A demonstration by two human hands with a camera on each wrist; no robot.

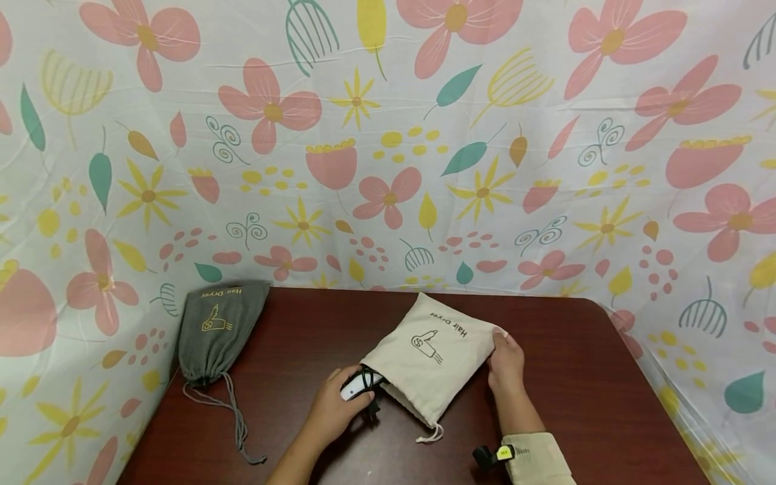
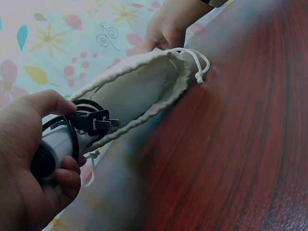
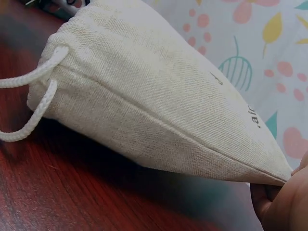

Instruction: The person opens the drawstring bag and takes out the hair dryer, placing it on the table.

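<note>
My left hand grips the white handle of a hair dryer at the mouth of a cream cloth drawstring bag. A black cord is wound round that handle, and its two-pin plug shows beside the thumb in the left wrist view. Whatever lies deeper in the bag is hidden. The bag's gathered rim gapes wide, and "Hair Dryer" is printed on the side facing up. At the far right corner, my right hand pinches the cloth, drawing it taut in the right wrist view.
A grey drawstring bag with a gold dryer print lies at the table's left, its grey cord trailing forward. The dark red wooden table meets a flowered cloth backdrop at the back. White drawstrings hang from the cream bag.
</note>
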